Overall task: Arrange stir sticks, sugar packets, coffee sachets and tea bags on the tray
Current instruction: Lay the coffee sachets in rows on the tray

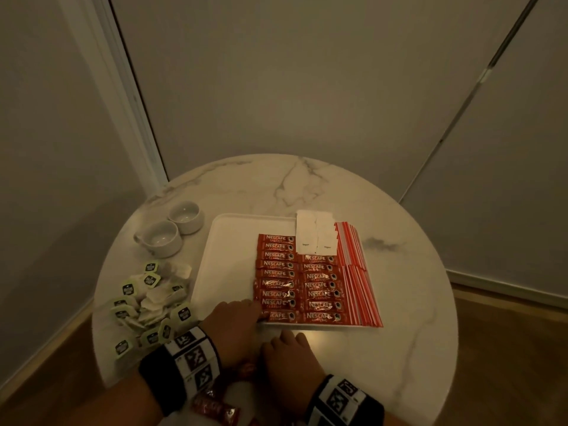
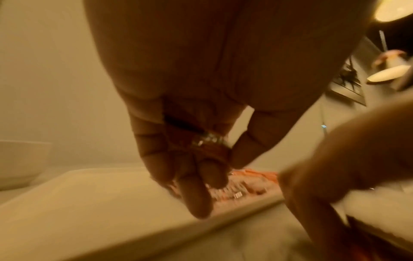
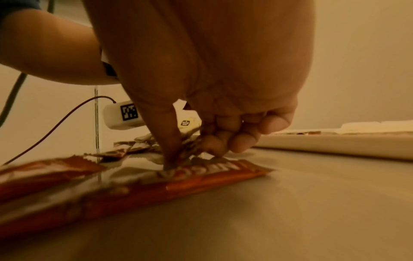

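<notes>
A white tray [image 1: 227,265] holds two columns of red coffee sachets [image 1: 295,278], white sugar packets [image 1: 315,232] at its far end and red stir sticks [image 1: 353,272] along its right side. My left hand [image 1: 246,312] is at the tray's front edge and pinches the left end of the front sachet [image 1: 281,316]. That sachet [image 2: 212,148] shows between the thumb and fingers. My right hand [image 1: 289,355] is low over the table in front of the tray. Its thumb and curled fingers [image 3: 223,141] pinch a loose coffee sachet [image 3: 201,178] from a small pile [image 1: 215,407]. Tea bags [image 1: 150,302] lie heaped left of the tray.
Two white cups [image 1: 159,238] stand at the back left of the round marble table [image 1: 399,302]. The tray's left half is bare. Walls close in behind the table, and wooden floor shows on both sides.
</notes>
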The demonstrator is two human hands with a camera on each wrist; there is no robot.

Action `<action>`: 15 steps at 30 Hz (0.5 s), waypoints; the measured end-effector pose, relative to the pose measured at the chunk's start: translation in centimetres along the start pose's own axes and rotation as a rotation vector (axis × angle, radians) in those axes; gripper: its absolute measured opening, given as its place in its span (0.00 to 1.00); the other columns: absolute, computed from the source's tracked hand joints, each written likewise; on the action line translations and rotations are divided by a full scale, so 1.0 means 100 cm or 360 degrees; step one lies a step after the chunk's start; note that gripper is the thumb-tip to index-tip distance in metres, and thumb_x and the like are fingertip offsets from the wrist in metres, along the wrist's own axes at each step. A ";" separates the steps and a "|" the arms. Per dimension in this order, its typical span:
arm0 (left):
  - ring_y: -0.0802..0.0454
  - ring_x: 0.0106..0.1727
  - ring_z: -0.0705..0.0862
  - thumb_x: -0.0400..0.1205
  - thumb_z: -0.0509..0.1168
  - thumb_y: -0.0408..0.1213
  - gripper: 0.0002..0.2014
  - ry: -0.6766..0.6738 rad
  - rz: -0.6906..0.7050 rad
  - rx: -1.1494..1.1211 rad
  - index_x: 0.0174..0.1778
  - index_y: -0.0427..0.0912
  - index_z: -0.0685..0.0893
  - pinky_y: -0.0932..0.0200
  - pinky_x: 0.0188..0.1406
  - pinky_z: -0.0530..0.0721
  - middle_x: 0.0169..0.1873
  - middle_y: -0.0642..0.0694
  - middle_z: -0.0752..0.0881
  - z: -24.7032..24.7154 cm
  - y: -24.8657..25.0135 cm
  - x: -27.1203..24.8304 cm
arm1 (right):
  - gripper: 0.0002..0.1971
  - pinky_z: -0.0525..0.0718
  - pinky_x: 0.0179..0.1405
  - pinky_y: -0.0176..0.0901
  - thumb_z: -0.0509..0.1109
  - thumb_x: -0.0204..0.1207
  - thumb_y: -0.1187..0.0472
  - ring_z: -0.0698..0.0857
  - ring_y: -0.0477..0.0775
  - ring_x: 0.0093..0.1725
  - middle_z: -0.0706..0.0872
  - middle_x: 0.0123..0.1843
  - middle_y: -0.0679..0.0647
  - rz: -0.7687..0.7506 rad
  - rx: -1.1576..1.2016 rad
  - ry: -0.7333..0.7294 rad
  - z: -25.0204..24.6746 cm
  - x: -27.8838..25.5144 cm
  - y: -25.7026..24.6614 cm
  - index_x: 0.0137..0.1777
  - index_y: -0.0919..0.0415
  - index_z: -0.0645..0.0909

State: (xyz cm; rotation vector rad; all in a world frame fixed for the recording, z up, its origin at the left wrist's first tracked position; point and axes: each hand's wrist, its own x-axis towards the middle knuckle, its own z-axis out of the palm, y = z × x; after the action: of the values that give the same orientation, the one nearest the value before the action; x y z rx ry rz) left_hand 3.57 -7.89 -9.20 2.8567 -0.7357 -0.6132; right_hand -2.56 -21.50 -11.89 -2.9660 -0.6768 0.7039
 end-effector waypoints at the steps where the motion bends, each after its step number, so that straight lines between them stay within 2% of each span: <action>1: 0.51 0.58 0.82 0.85 0.56 0.48 0.17 0.0062 -0.0012 -0.0183 0.68 0.48 0.70 0.58 0.58 0.79 0.61 0.48 0.81 -0.007 0.000 0.000 | 0.18 0.64 0.68 0.59 0.55 0.85 0.56 0.69 0.67 0.68 0.79 0.65 0.64 -0.0005 -0.0005 -0.0022 -0.001 0.000 0.000 0.65 0.67 0.75; 3: 0.57 0.50 0.83 0.86 0.55 0.41 0.14 0.0152 -0.0014 -0.0502 0.67 0.47 0.69 0.66 0.49 0.79 0.56 0.49 0.84 -0.021 0.000 0.000 | 0.18 0.63 0.68 0.60 0.54 0.85 0.55 0.69 0.67 0.69 0.78 0.65 0.64 -0.0040 -0.0009 -0.0050 -0.002 0.000 0.000 0.65 0.67 0.75; 5: 0.63 0.39 0.80 0.85 0.57 0.35 0.08 0.0209 0.0018 -0.0823 0.57 0.50 0.74 0.74 0.36 0.76 0.45 0.54 0.83 -0.035 -0.002 0.002 | 0.18 0.64 0.69 0.59 0.55 0.85 0.54 0.70 0.65 0.68 0.78 0.65 0.62 -0.0071 0.0090 0.0014 -0.010 -0.002 0.003 0.65 0.66 0.75; 7: 0.62 0.36 0.82 0.83 0.59 0.33 0.10 0.0236 0.0024 -0.1173 0.48 0.56 0.77 0.72 0.30 0.79 0.40 0.56 0.85 -0.046 -0.007 0.006 | 0.15 0.72 0.69 0.56 0.59 0.84 0.53 0.76 0.59 0.64 0.81 0.62 0.58 -0.0111 0.0380 0.0129 -0.026 -0.004 0.014 0.63 0.62 0.77; 8: 0.60 0.36 0.84 0.83 0.61 0.34 0.09 0.0211 0.0012 -0.1327 0.45 0.55 0.81 0.68 0.29 0.81 0.40 0.55 0.87 -0.053 -0.009 0.009 | 0.13 0.78 0.66 0.54 0.61 0.84 0.54 0.81 0.56 0.59 0.83 0.60 0.56 -0.0090 0.0596 0.0156 -0.038 -0.004 0.021 0.62 0.60 0.78; 9: 0.60 0.35 0.85 0.82 0.64 0.38 0.06 0.0160 -0.0005 -0.1428 0.43 0.53 0.83 0.64 0.28 0.83 0.39 0.54 0.89 -0.059 -0.011 0.011 | 0.13 0.83 0.61 0.51 0.61 0.84 0.55 0.83 0.53 0.56 0.84 0.59 0.54 -0.0059 0.0809 0.0143 -0.051 -0.004 0.028 0.64 0.57 0.77; 10: 0.62 0.31 0.85 0.81 0.67 0.44 0.04 0.0073 -0.0007 -0.1477 0.42 0.52 0.85 0.65 0.28 0.82 0.35 0.55 0.89 -0.066 -0.013 0.014 | 0.13 0.85 0.57 0.47 0.61 0.84 0.55 0.85 0.51 0.53 0.84 0.60 0.53 -0.0028 0.0981 0.0113 -0.065 -0.003 0.036 0.66 0.55 0.75; 11: 0.65 0.29 0.85 0.78 0.68 0.50 0.08 -0.0026 -0.0005 -0.1521 0.42 0.51 0.87 0.67 0.30 0.81 0.32 0.57 0.89 -0.070 -0.014 0.016 | 0.14 0.86 0.54 0.43 0.61 0.84 0.56 0.85 0.49 0.51 0.84 0.60 0.52 -0.0001 0.1120 0.0085 -0.079 -0.003 0.045 0.68 0.54 0.74; 13: 0.63 0.32 0.87 0.73 0.70 0.55 0.15 -0.0132 0.0047 -0.1580 0.47 0.50 0.88 0.65 0.33 0.83 0.37 0.54 0.91 -0.079 -0.018 0.026 | 0.13 0.86 0.52 0.40 0.62 0.84 0.56 0.85 0.49 0.52 0.84 0.60 0.51 0.0067 0.1308 0.0086 -0.101 -0.001 0.064 0.66 0.53 0.76; 15: 0.59 0.32 0.86 0.74 0.73 0.46 0.11 -0.0048 0.0121 -0.1614 0.50 0.48 0.89 0.62 0.27 0.80 0.40 0.48 0.91 -0.083 -0.021 0.035 | 0.08 0.85 0.45 0.37 0.63 0.83 0.56 0.86 0.49 0.47 0.85 0.54 0.51 0.0126 0.1414 0.0116 -0.120 0.003 0.078 0.60 0.52 0.78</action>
State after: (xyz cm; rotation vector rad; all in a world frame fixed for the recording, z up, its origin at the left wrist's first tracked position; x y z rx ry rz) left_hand 10.73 -7.63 -3.38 1.8787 -0.3584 -0.7362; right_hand 6.04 -27.48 -2.12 -2.1815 -0.1558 0.6610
